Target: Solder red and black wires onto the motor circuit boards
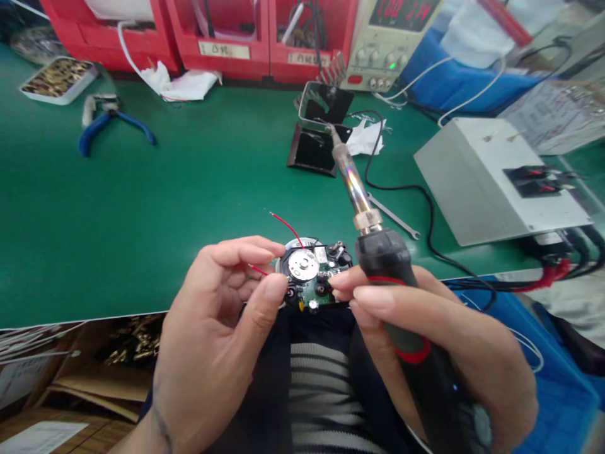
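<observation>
A small round-cornered device with a green circuit board (309, 291) and a silver disc motor (303, 265) lies at the near edge of the table. My left hand (222, 321) grips its left side between thumb and fingers. One red wire (287, 225) rises from the device, and another short red wire (258, 270) runs by my left fingers. My right hand (425, 334) is wrapped round a black soldering iron (385, 255), its metal tip pointing up and away from the board. Some right fingertips reach the right side of the device.
Behind the iron's tip is a solder stand (312, 151) with a dark sponge tray. A wrench (394, 216), a grey box (496, 183) and cables are on the right. Blue-handled pliers (97, 129) and a tray of brass parts (59, 79) are far left. Red bins (222, 60) line the back.
</observation>
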`<state>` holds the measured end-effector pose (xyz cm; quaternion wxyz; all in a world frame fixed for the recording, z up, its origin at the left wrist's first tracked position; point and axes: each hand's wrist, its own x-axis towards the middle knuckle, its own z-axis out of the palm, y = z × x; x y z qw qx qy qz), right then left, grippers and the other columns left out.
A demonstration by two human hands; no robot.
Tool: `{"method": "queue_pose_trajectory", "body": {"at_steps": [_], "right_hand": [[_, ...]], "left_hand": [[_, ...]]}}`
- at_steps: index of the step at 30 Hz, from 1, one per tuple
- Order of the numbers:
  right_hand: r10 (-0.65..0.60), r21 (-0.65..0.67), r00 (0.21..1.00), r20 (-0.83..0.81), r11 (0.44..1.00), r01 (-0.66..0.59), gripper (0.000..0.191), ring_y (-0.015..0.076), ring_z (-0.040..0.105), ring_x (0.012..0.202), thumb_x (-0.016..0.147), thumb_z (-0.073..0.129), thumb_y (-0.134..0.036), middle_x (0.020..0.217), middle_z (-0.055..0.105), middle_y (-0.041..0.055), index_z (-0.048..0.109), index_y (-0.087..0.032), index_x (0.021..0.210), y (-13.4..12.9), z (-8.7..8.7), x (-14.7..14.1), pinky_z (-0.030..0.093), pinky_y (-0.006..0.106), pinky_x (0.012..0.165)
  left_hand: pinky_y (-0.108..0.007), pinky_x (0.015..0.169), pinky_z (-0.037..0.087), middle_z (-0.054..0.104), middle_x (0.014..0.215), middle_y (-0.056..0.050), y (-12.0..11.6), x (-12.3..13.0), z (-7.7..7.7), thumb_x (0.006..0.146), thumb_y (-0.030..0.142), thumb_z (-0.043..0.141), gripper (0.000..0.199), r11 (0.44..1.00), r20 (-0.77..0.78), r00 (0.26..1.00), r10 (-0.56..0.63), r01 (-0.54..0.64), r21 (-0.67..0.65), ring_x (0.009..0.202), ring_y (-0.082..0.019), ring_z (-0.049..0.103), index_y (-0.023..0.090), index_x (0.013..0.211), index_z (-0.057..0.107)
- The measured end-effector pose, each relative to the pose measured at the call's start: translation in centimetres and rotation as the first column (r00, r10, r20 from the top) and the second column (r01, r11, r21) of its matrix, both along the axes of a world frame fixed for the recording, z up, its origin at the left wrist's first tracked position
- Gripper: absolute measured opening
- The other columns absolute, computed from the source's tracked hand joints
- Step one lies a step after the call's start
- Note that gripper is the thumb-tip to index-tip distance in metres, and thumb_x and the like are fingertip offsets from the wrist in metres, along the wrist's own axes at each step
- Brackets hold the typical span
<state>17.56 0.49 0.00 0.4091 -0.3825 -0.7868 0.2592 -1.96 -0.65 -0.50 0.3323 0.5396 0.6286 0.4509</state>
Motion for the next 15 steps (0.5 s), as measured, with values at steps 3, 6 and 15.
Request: {"method": "queue_pose_trajectory", "body": {"at_steps": [3, 6, 15], "right_hand": [[0.056, 0.011, 0.998, -0.026, 0.998, -0.056, 0.042, 0.0122, 0.070, 0.110, 0.096, 0.070, -0.014, 0.130, 0.070, -0.0003, 0.062, -0.023, 0.136, 0.4, -0.4, 0.2, 0.058, 0.022, 0.110], [0.057, 0.051, 0.998, -0.025, 0.997, -0.056, 0.041, 0.0133, 0.071, 0.110, 0.094, 0.070, -0.011, 0.123, 0.071, 0.0013, 0.063, -0.020, 0.134, 0.5, -0.5, 0.1, 0.060, 0.024, 0.106], [0.077, 0.045, 0.993, -0.088, 0.996, -0.073, 0.046, 0.0155, 0.070, 0.108, 0.091, 0.066, -0.002, 0.117, 0.069, 0.0017, 0.061, -0.022, 0.132, 0.2, -0.6, -0.4, 0.062, 0.030, 0.098]], "left_hand": [[-0.012, 0.079, 0.060, 0.074, 0.105, 0.007, -0.3, -0.1, -0.2, 0.101, 0.017, 0.059, 0.013, 0.999, 0.071, 0.997, -0.016, 0.013, 0.030, 0.090, -0.006, 0.072, 0.027, 0.094, 0.063], [-0.012, 0.089, 0.057, 0.071, 0.106, 0.007, -0.1, -0.1, 0.0, 0.098, 0.018, 0.066, 0.016, 0.989, 0.064, 0.988, -0.142, 0.138, 0.054, 0.103, -0.007, 0.069, 0.032, 0.093, 0.072], [-0.013, 0.077, 0.057, 0.069, 0.104, 0.001, 0.7, 0.3, 0.7, 0.087, 0.021, 0.069, 0.013, 0.991, 0.048, 0.990, -0.131, 0.132, -0.025, 0.092, -0.010, 0.071, 0.028, 0.077, 0.073]]}}
